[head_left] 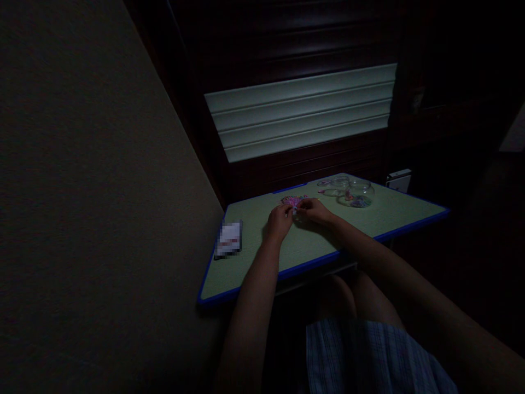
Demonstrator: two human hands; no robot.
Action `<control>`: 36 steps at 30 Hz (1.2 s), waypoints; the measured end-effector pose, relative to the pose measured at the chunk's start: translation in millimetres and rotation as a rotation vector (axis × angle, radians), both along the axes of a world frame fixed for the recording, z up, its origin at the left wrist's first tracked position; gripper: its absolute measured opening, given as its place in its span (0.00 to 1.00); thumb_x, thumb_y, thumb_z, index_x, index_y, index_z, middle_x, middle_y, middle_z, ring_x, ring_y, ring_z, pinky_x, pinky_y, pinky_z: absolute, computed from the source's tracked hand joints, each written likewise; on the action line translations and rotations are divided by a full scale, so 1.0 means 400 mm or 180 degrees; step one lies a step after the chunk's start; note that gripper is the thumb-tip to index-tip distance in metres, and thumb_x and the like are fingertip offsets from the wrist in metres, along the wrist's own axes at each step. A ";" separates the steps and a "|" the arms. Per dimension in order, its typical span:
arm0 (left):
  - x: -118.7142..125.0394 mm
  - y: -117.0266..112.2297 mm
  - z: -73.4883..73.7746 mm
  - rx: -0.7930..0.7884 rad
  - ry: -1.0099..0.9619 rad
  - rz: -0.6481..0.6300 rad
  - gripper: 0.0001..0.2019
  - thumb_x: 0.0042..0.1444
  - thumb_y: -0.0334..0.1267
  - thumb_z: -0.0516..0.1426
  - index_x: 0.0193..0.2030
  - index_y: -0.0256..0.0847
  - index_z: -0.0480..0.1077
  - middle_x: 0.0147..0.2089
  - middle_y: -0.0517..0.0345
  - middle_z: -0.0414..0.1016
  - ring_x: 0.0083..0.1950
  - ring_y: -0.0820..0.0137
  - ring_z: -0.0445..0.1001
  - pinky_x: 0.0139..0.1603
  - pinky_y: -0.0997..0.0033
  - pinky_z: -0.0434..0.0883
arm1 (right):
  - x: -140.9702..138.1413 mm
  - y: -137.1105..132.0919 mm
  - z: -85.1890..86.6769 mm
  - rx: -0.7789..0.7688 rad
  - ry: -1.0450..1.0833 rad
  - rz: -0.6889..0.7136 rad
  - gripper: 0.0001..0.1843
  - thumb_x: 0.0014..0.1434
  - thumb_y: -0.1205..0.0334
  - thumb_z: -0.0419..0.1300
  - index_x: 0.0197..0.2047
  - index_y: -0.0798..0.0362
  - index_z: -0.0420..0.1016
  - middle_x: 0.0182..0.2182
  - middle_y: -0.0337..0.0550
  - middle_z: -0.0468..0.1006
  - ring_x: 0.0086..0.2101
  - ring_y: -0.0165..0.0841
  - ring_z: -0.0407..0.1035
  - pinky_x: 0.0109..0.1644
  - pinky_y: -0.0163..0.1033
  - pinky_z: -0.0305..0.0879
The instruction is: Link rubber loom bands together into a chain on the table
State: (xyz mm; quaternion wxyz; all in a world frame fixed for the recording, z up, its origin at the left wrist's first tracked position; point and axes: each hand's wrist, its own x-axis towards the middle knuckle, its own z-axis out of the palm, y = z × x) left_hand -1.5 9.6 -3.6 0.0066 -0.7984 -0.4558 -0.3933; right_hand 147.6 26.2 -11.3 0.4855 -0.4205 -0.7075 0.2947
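Note:
My left hand [280,220] and my right hand [315,211] meet over the middle of a pale green table [315,241] with a blue edge. Fingers of both hands are pinched close together around something small and pale [294,210], too dark and tiny to name. Just beyond the fingertips lies a pile of small pink and multicoloured pieces [291,200], partly hidden by my hands.
Right of my hands stands a round clear jar [360,195] with some coloured pieces inside. Another clear container [339,184] is behind it. A flat, pixelated rectangular object [228,239] lies at the table's left. A wall [156,180] rises along the left side.

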 end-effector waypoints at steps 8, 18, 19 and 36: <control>0.002 -0.029 0.021 0.0251 0.0425 0.0175 0.09 0.54 0.34 0.50 0.39 0.39 0.70 0.40 0.54 0.72 0.43 0.70 0.67 0.46 0.71 0.63 | 0.006 0.006 -0.005 0.0226 -0.0206 -0.0140 0.10 0.46 0.63 0.55 0.31 0.59 0.71 0.27 0.42 0.73 0.29 0.27 0.66 0.36 0.33 0.61; -0.006 -0.048 0.040 0.0539 0.0663 0.0431 0.10 0.56 0.34 0.47 0.40 0.39 0.68 0.42 0.53 0.70 0.46 0.68 0.62 0.47 0.69 0.60 | 0.022 0.047 -0.026 0.0093 0.0330 -0.0626 0.12 0.46 0.63 0.53 0.35 0.59 0.70 0.29 0.43 0.73 0.27 0.28 0.66 0.32 0.33 0.62; -0.006 -0.048 0.041 0.0561 0.0672 0.0440 0.09 0.56 0.33 0.47 0.39 0.39 0.68 0.42 0.53 0.70 0.46 0.68 0.62 0.46 0.69 0.60 | 0.022 0.046 -0.026 0.0095 0.0345 -0.0603 0.12 0.46 0.63 0.54 0.35 0.58 0.70 0.29 0.43 0.73 0.28 0.28 0.66 0.33 0.33 0.62; -0.005 -0.052 0.037 0.0601 0.1140 0.0303 0.11 0.55 0.33 0.48 0.39 0.43 0.71 0.42 0.55 0.68 0.44 0.70 0.62 0.41 0.72 0.62 | 0.008 0.013 -0.005 0.0274 0.0348 -0.0151 0.18 0.47 0.49 0.56 0.27 0.58 0.72 0.24 0.43 0.72 0.26 0.29 0.64 0.30 0.34 0.59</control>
